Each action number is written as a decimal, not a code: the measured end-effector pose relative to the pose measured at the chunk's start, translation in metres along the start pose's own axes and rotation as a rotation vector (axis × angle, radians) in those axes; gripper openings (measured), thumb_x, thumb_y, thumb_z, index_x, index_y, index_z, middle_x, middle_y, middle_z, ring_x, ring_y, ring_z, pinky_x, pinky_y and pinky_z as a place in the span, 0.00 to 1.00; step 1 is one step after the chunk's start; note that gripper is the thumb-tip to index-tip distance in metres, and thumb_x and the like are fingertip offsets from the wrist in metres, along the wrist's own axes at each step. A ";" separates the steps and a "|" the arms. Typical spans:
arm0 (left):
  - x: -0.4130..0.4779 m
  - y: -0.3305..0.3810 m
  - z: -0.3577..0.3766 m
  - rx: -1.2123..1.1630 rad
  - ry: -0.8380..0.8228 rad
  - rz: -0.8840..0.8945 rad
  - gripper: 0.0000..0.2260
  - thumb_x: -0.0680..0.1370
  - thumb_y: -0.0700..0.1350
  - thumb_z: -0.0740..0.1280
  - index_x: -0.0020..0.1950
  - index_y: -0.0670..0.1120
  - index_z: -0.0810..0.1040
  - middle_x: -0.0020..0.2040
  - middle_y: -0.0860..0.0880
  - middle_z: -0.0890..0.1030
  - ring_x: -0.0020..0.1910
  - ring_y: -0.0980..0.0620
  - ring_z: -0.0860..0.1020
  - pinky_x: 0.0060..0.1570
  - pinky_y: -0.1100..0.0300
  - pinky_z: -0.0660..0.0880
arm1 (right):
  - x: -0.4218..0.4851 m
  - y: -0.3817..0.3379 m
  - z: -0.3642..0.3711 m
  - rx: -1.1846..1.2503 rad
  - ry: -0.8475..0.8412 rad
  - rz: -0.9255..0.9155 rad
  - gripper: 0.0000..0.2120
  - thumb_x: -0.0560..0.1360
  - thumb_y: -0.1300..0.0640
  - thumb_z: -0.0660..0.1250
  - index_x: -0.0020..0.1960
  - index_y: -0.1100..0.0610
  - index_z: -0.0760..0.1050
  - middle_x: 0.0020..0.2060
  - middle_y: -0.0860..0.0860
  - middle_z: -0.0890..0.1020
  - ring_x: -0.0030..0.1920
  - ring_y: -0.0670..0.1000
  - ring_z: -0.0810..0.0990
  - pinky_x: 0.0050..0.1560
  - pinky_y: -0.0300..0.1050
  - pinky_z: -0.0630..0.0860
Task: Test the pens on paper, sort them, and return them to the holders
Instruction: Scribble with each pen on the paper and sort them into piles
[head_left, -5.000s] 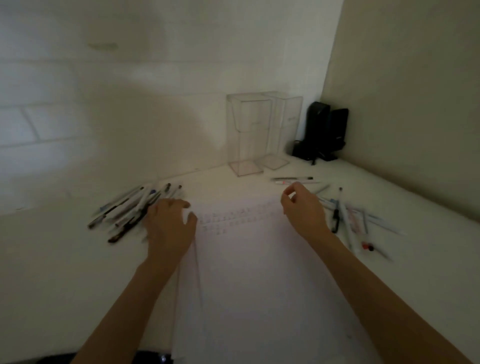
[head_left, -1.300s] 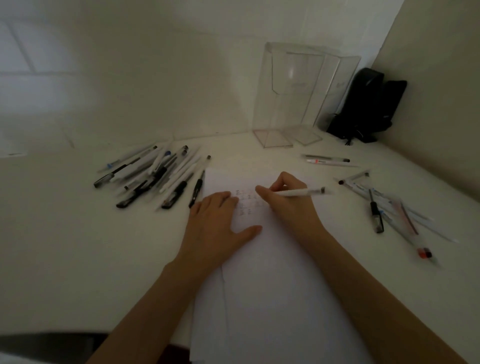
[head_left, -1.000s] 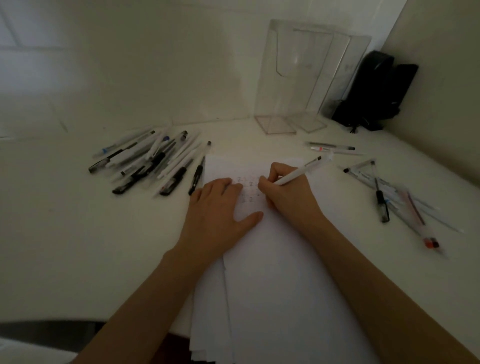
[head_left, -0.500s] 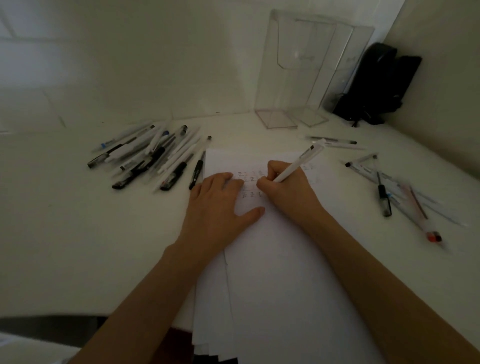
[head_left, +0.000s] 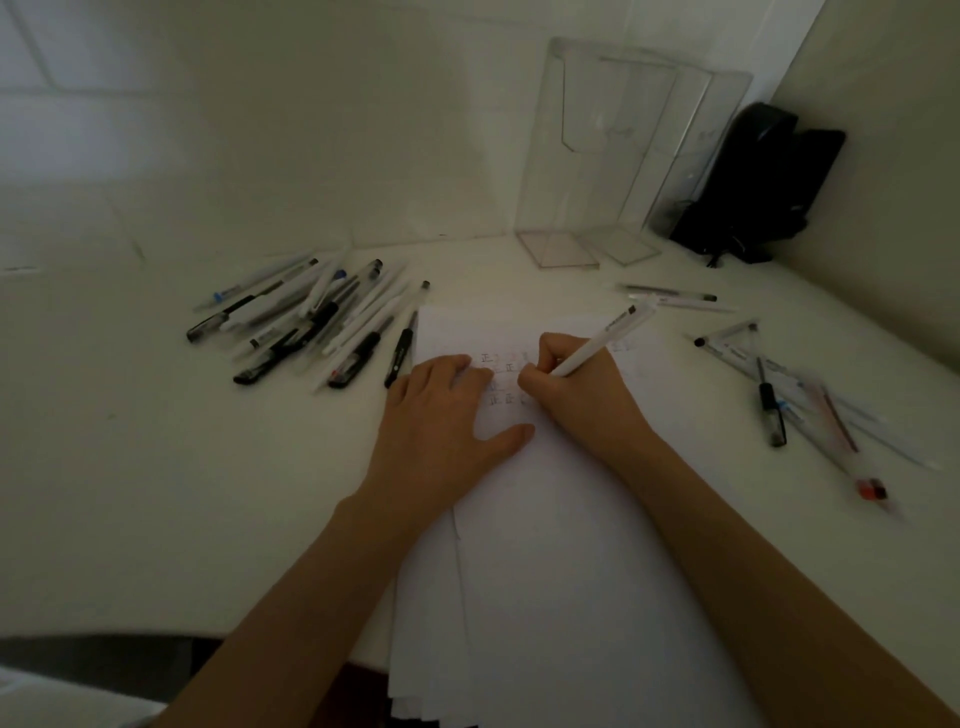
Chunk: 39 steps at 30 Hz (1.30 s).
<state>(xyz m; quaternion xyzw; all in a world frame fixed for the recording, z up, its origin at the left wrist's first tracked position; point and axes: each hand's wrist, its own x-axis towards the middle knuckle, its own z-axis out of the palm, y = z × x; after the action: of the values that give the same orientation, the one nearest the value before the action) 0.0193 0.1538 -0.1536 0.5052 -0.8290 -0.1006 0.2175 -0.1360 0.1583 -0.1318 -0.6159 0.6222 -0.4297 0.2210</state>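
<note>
My right hand (head_left: 571, 395) grips a white pen (head_left: 602, 338) in a writing hold, its tip down on the stack of white paper (head_left: 561, 545) among small written marks. My left hand (head_left: 441, 415) lies flat on the paper's left side, fingers straight, pressing it down. A heap of several pens (head_left: 311, 317) lies left of the paper. Another group of pens (head_left: 789, 395) is spread on the right, and two pens (head_left: 670, 297) lie behind the paper. Two clear acrylic holders (head_left: 608, 156) stand at the back.
The white table (head_left: 156, 467) meets walls at the back and right, forming a corner. A black device (head_left: 758, 182) with a cable stands in that corner beside the holders. The table's front edge runs at the lower left.
My right hand picked up the white pen, tilted it upright and set its tip to the paper. The view moved closer over the sheet. My left hand stays pressed on the paper.
</note>
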 end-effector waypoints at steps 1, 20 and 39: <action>0.000 0.000 0.000 -0.001 0.005 -0.001 0.36 0.66 0.69 0.53 0.68 0.53 0.67 0.70 0.52 0.65 0.69 0.53 0.61 0.66 0.56 0.54 | 0.000 0.000 0.000 0.003 0.000 0.004 0.15 0.68 0.66 0.66 0.30 0.56 0.62 0.23 0.47 0.64 0.24 0.42 0.62 0.25 0.33 0.59; 0.001 -0.001 -0.004 -0.066 0.004 0.001 0.29 0.70 0.66 0.61 0.66 0.52 0.69 0.68 0.52 0.67 0.68 0.53 0.62 0.67 0.58 0.55 | -0.005 0.005 -0.021 0.291 0.036 -0.019 0.13 0.73 0.65 0.63 0.57 0.63 0.74 0.44 0.55 0.82 0.43 0.49 0.81 0.45 0.40 0.78; -0.009 0.016 -0.025 -0.427 -0.097 0.320 0.16 0.68 0.60 0.65 0.54 0.59 0.75 0.49 0.68 0.71 0.50 0.73 0.67 0.52 0.79 0.60 | -0.010 -0.011 -0.015 0.581 -0.063 0.030 0.18 0.76 0.67 0.63 0.65 0.57 0.72 0.50 0.54 0.81 0.39 0.48 0.82 0.40 0.38 0.78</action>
<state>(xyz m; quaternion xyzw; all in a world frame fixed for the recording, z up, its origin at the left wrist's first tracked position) 0.0218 0.1705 -0.1279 0.3050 -0.8679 -0.2617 0.2920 -0.1402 0.1735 -0.1176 -0.5307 0.4749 -0.5671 0.4138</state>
